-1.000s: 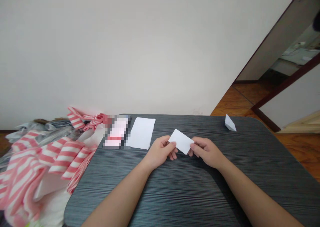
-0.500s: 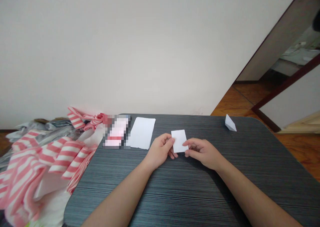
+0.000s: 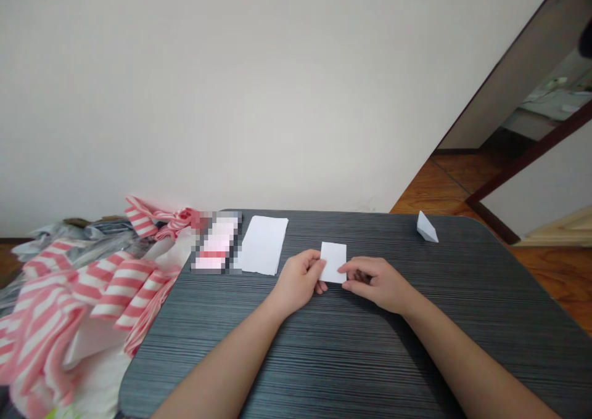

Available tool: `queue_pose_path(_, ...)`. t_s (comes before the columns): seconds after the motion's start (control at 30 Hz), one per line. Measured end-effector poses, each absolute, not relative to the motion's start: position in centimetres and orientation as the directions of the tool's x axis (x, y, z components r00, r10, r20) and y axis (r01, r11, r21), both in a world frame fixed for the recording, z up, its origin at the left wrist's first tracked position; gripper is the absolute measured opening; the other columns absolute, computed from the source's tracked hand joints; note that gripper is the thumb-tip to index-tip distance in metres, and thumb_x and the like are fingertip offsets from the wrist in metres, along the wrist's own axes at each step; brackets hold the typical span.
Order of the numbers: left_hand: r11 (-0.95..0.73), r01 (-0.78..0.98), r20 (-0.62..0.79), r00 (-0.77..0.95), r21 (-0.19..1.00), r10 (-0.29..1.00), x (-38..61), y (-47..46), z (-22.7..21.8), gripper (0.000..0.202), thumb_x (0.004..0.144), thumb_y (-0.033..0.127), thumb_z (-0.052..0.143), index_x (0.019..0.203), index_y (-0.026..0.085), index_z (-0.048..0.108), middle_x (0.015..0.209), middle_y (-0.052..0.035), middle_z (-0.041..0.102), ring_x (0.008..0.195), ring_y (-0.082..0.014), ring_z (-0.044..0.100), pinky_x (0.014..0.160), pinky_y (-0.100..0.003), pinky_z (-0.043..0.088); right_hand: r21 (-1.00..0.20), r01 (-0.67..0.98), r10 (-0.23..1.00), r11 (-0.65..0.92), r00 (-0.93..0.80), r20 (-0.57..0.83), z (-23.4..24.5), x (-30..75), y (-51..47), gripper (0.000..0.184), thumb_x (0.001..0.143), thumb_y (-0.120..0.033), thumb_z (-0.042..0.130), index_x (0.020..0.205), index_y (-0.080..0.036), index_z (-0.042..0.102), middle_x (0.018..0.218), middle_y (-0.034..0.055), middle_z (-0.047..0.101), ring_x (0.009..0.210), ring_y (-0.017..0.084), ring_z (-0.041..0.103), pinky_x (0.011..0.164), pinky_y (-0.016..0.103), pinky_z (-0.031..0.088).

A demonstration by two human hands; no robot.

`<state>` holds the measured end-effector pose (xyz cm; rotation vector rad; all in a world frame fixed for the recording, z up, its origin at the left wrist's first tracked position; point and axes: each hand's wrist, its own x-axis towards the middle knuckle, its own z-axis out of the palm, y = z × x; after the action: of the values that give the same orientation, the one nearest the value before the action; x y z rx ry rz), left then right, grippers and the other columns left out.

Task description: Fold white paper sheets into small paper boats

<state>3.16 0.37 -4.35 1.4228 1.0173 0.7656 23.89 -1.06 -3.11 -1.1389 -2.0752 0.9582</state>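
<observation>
The small white paper (image 3: 333, 261) sits near the middle of the dark striped table (image 3: 324, 357), held between both hands. The left hand (image 3: 300, 280) is curled, its thumb and fingertips pinched on the paper's left edge. The right hand (image 3: 377, 282) is likewise nearly closed and grips the lower right corner. Whether the paper's bottom edge touches the tabletop I cannot tell.

The tabletop is bare from 3 through 6 to 8 o'clock of the hands, out to the rounded near-left edge and the right edge. At 10 o'clock, near the far edge, lies a white sheet (image 3: 263, 245), with a blurred pink-and-white item (image 3: 216, 245) just beside it. At 2 o'clock, well apart, a folded paper wedge (image 3: 426, 228) stands by the far right corner. Pink-striped cloth (image 3: 69, 296) is heaped past the left edge at 9 o'clock.

The paper is a rectangle with its long axis running 12 to 6 and its short top edge toward the wall.
</observation>
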Motion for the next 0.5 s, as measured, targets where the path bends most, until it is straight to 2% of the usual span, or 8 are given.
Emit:
queue_pose_path(0.13,0.006,0.191,-0.085,0.408,0.982,0.909,3.11,0.21,-4.12,0.035,0.088,0.042,0.043,0.099,0.014,0.060,0.057,-0.0011,0.059,0.047,-0.0111,0.056,0.047,-0.020,0.042,-0.778,0.471,0.858,0.416,-0.486,0.164,-2.80,23.93,-1.02,0.017,0.079,-0.028,0.064,0.093,-0.019,0.068,0.066,0.0002,0.055,0.056,0.012,0.050,0.053,0.024,0.039)
queue_pose_path(0.33,-0.009,0.215,-0.082,0.413,0.977,0.907,3.12,0.23,-3.91,0.034,0.089,0.042,0.041,0.097,0.015,0.060,0.056,-0.0004,0.058,0.046,-0.0108,0.054,0.046,-0.020,0.042,-0.794,0.453,0.853,0.406,-0.500,0.151,-2.92,23.91,-0.98,0.019,0.079,-0.029,0.064,0.095,-0.020,0.068,0.070,0.0014,0.059,0.058,0.013,0.054,0.054,0.024,0.042)
queue_pose_path(0.5,-0.050,0.274,-0.084,0.455,0.960,0.887,3.12,0.11,-3.41,0.032,0.090,0.040,0.039,0.094,0.017,0.061,0.056,0.0001,0.057,0.047,-0.0113,0.054,0.046,-0.020,0.041,-0.705,0.471,0.798,0.530,-0.557,0.228,-2.90,23.94,-0.69,0.014,0.085,-0.027,0.057,0.086,-0.023,0.070,0.076,0.0032,0.064,0.070,0.016,0.058,0.065,0.028,0.044)
